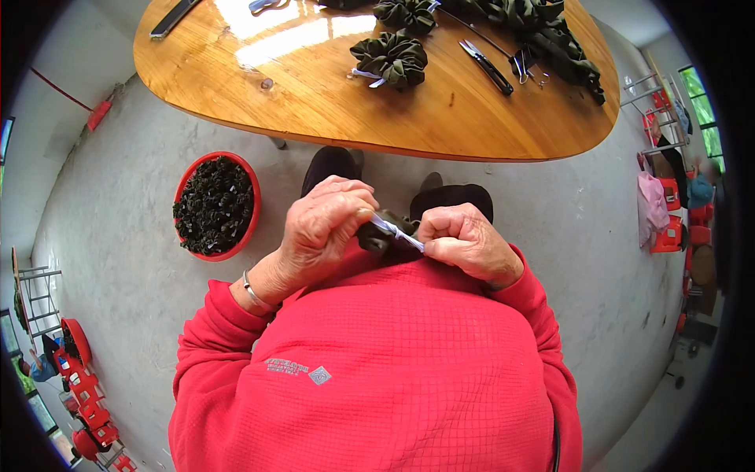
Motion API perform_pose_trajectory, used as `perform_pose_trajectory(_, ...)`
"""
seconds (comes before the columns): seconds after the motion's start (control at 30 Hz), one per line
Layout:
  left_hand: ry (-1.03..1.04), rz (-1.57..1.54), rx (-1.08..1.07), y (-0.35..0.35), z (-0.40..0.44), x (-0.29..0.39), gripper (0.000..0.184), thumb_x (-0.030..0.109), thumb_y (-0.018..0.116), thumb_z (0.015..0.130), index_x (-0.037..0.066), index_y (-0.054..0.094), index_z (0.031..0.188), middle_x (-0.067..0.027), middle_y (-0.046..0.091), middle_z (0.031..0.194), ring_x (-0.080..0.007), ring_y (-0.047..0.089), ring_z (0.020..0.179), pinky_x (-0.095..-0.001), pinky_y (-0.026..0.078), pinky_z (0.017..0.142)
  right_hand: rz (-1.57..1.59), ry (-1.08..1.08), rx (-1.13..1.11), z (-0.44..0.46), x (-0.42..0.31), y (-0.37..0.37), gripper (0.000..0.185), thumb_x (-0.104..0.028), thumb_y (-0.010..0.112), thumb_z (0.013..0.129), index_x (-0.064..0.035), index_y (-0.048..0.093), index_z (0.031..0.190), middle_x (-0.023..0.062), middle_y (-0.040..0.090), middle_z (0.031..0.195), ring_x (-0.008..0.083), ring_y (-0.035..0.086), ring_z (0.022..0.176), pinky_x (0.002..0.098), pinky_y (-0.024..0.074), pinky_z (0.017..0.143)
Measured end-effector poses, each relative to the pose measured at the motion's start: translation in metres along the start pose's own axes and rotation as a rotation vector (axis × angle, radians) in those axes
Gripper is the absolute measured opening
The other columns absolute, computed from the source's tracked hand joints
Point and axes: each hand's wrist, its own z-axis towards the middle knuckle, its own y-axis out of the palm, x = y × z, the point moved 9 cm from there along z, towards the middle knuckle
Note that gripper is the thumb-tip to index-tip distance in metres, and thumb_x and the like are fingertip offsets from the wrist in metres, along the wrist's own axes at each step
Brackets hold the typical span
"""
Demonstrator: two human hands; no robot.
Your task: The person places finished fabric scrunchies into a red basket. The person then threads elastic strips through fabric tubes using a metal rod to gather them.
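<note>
Shirt (409, 377), unreadable print (286, 366), hands (324, 224) on ribbon (399, 234)

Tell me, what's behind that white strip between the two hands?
Bunched dark green cloth shows behind the white strip. The strip covers some of that cloth, and I can't see whatever the left hand and right hand are covering.

Dk green cloth (373, 239) w/ pale lilac tie (397, 232); red top (409, 338) w/ tonal grid & grey diamond logo (320, 375); on my remote feed I see honey-brown worktop (204, 75) w/ darker knots (267, 82), red tub (256, 206), lt grey floor (598, 315).
</note>
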Motion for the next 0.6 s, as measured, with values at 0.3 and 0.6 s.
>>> perform_pose_trajectory(0.3,-0.268,-0.171,0.138,-0.010,-0.017,-0.018,0.008,0.003,0.056,0.090,-0.004,0.059,0.089,-0.0133,0.065,0.088,-0.0209,0.062,0.086,-0.0295,0.049,0.076,-0.119,-0.040,-0.012,0.001,-0.004,0.002,0.007,-0.003,0.053,0.074,0.0023,0.057,0.073,0.0035,0.048,0.057,0.0080,0.041,0.055,0.0259,0.0345,0.050)
perform_pose_trajectory(0.6,-0.414,-0.538,0.178,0.005,-0.012,-0.022,0.017,0.013,0.056,0.092,-0.001,0.063,0.097,-0.0100,0.065,0.099,-0.0105,0.058,0.085,-0.0257,0.047,0.079,0.221,0.075,-0.004,-0.005,-0.017,0.009,0.009,-0.007,0.055,0.080,-0.0026,0.057,0.072,-0.0034,0.049,0.058,0.0026,0.040,0.049,0.0191,0.0291,0.045)
